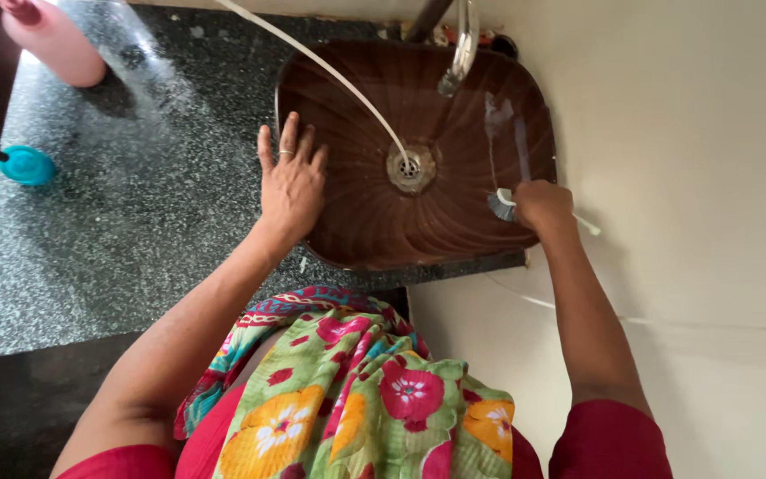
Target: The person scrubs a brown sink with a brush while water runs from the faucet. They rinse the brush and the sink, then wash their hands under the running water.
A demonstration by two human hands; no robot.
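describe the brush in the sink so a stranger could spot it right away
Find the brown ribbed sink set in the dark speckled counter. At its right rim, the right hand grips a small brush with dark bristles and a white handle; it is the only loose tool there.
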